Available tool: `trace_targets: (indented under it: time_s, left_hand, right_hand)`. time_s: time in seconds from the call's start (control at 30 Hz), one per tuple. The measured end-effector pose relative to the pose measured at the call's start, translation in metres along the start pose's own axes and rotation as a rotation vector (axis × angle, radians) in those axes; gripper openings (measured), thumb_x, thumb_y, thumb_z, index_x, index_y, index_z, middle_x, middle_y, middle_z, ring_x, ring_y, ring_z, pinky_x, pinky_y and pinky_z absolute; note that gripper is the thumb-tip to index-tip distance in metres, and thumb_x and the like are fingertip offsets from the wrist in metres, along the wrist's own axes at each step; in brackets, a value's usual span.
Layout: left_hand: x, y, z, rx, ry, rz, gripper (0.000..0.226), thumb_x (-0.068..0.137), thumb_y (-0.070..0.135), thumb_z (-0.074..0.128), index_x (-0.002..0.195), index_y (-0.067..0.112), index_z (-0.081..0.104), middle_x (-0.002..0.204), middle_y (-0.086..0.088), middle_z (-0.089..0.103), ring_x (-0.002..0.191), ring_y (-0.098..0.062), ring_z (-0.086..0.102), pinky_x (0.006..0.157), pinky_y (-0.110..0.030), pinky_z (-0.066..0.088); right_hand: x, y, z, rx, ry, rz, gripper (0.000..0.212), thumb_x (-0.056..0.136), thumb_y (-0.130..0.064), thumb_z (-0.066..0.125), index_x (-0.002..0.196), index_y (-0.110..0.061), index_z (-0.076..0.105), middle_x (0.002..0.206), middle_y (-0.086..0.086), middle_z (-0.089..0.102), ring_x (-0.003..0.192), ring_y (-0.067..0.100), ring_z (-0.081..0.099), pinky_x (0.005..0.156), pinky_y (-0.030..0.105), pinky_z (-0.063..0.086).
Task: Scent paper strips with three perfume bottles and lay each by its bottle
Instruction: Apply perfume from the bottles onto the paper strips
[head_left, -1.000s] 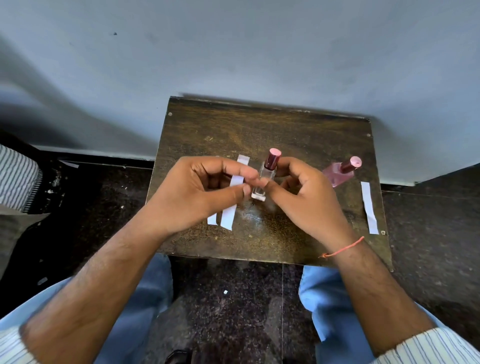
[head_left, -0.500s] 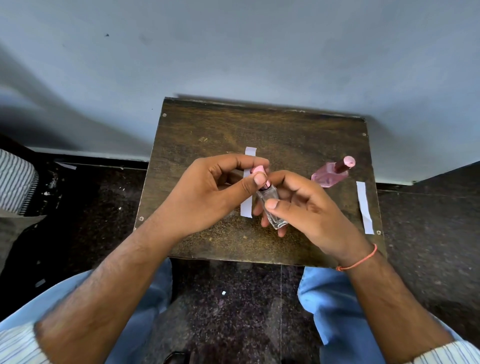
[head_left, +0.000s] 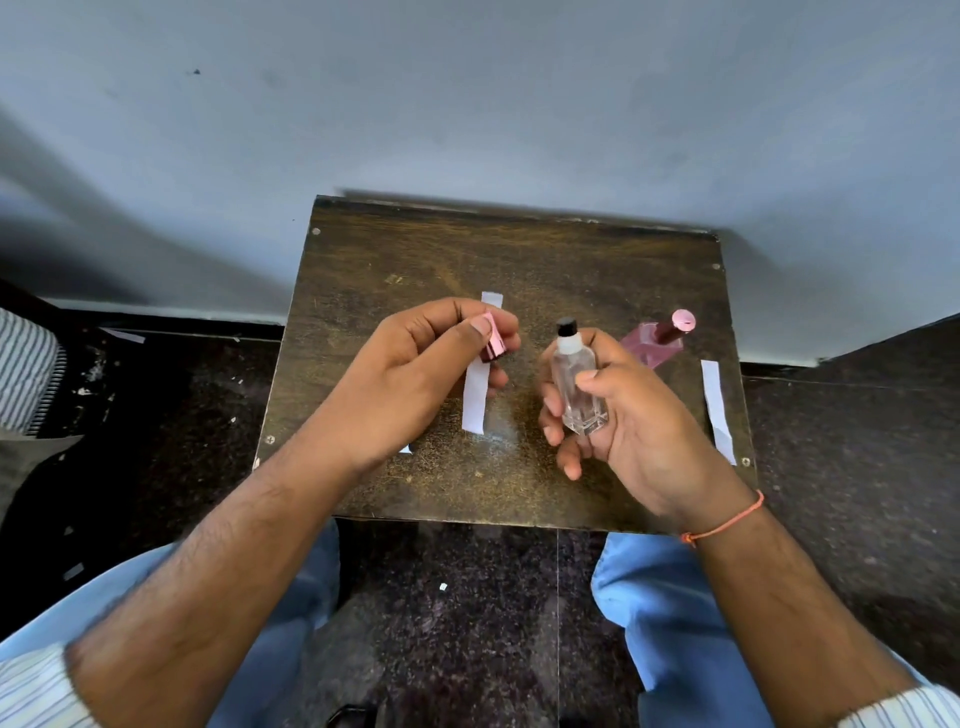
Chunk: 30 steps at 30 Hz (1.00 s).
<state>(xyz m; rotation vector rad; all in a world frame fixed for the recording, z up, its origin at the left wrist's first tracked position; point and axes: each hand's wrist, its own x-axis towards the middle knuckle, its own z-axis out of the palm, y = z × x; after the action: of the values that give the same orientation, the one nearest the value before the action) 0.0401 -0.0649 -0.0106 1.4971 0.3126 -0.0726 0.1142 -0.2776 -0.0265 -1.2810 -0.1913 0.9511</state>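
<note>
Meanwhile, the right hand (head_left: 623, 415) is gripping a small clear glass bottle (head_left: 577, 391) above the wooden table (head_left: 519, 249), the left hand (head_left: 415, 374) pinching its pink cap (head_left: 492, 343); light, smooth and breakable, it is probably best held around its flat sides, near the paper strip (head_left: 477, 395).

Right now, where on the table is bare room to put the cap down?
The far half of the table, between the wall edge and the hands, is bare. The near edge below the hands is bare too. The middle is crowded: left hand with cap, strip, right hand with clear bottle. Pink bottle and another strip fill the right side.
</note>
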Motion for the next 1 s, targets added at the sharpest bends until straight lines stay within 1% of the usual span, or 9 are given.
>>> trace_targets:
  time_s: [0.1, 0.17, 0.23, 0.33, 0.43, 0.6, 0.73, 0.9, 1.0]
  left_hand:
    - [-0.001, 0.001, 0.001, -0.036, -0.095, -0.076, 0.029, 0.100, 0.027, 0.053, 0.106, 0.014, 0.078, 0.102, -0.002, 0.080, 0.084, -0.018, 0.073, 0.077, -0.026, 0.060]
    - [-0.003, 0.000, 0.000, 0.003, -0.182, -0.073, 0.029, 0.099, 0.022, 0.051, 0.103, 0.010, 0.078, 0.098, -0.005, 0.078, 0.083, -0.020, 0.071, 0.075, -0.025, 0.059]
    - [-0.003, -0.001, -0.001, 0.056, -0.256, -0.064, 0.029, 0.100, 0.018, 0.050, 0.103, 0.008, 0.077, 0.097, -0.006, 0.078, 0.084, -0.020, 0.071, 0.077, -0.026, 0.058]
    - [-0.005, -0.001, -0.002, 0.111, -0.317, -0.065, 0.028, 0.100, 0.016, 0.050, 0.102, 0.009, 0.077, 0.099, -0.004, 0.079, 0.087, -0.017, 0.072, 0.083, -0.029, 0.058]
    - [-0.007, 0.000, -0.002, 0.142, -0.336, -0.063, 0.028, 0.098, 0.014, 0.049, 0.100, 0.008, 0.076, 0.100, -0.004, 0.079, 0.089, -0.017, 0.073, 0.086, -0.030, 0.059]
    - [0.003, -0.006, -0.003, 0.033, -0.278, -0.253, 0.056, 0.102, 0.005, 0.033, 0.067, 0.028, 0.070, 0.089, -0.011, 0.081, 0.079, -0.028, 0.076, 0.075, -0.042, 0.062]
    - [-0.005, 0.003, -0.002, 0.025, -0.218, -0.262, 0.038, 0.116, 0.026, 0.038, 0.089, 0.012, 0.060, 0.088, -0.014, 0.079, 0.071, -0.027, 0.073, 0.067, -0.038, 0.065]
    - [-0.007, 0.003, -0.003, 0.041, -0.203, -0.269, 0.023, 0.115, 0.022, 0.044, 0.123, 0.012, 0.064, 0.087, -0.009, 0.077, 0.067, -0.022, 0.069, 0.060, -0.035, 0.063]
    - [-0.009, 0.001, -0.002, 0.107, -0.258, -0.249, 0.031, 0.115, 0.029, 0.044, 0.116, 0.010, 0.068, 0.081, -0.005, 0.068, 0.066, -0.020, 0.066, 0.060, -0.035, 0.058]
  right_hand:
    - [0.000, -0.001, 0.003, 0.148, 0.006, -0.002, 0.019, 0.094, -0.024, 0.052, 0.110, -0.018, 0.060, 0.078, 0.002, 0.053, 0.065, 0.018, 0.050, 0.047, 0.028, 0.038]
    - [0.001, -0.001, 0.007, 0.082, 0.081, -0.014, 0.014, 0.094, -0.027, 0.072, 0.107, -0.022, 0.067, 0.072, -0.001, 0.049, 0.059, 0.014, 0.047, 0.045, 0.025, 0.035]
    - [0.002, 0.000, 0.010, -0.019, 0.180, -0.005, 0.023, 0.088, -0.030, 0.085, 0.105, -0.022, 0.073, 0.064, -0.003, 0.046, 0.053, 0.013, 0.043, 0.044, 0.024, 0.033]
    - [0.003, 0.001, 0.013, -0.071, 0.252, 0.017, 0.027, 0.085, -0.033, 0.081, 0.106, -0.017, 0.078, 0.056, -0.003, 0.046, 0.047, 0.012, 0.040, 0.043, 0.024, 0.032]
    - [0.003, 0.002, 0.015, -0.104, 0.260, 0.007, 0.006, 0.094, -0.019, 0.079, 0.098, -0.014, 0.078, 0.053, -0.003, 0.048, 0.045, 0.012, 0.041, 0.044, 0.025, 0.031]
    - [0.005, 0.001, 0.016, -0.059, 0.301, -0.025, 0.006, 0.097, -0.015, 0.077, 0.092, -0.019, 0.078, 0.055, -0.003, 0.045, 0.046, 0.013, 0.039, 0.047, 0.026, 0.029]
    - [0.004, -0.002, 0.016, -0.035, 0.289, -0.030, 0.007, 0.096, -0.015, 0.077, 0.091, -0.020, 0.078, 0.056, -0.003, 0.044, 0.046, 0.012, 0.038, 0.048, 0.027, 0.027]
    - [0.004, -0.002, 0.016, -0.054, 0.254, -0.033, 0.003, 0.088, -0.022, 0.081, 0.090, -0.019, 0.079, 0.055, -0.003, 0.045, 0.045, 0.013, 0.038, 0.048, 0.026, 0.026]
    - [0.004, -0.001, 0.016, -0.082, 0.283, -0.042, 0.003, 0.095, -0.016, 0.078, 0.093, -0.017, 0.078, 0.054, -0.004, 0.046, 0.045, 0.013, 0.039, 0.047, 0.026, 0.028]
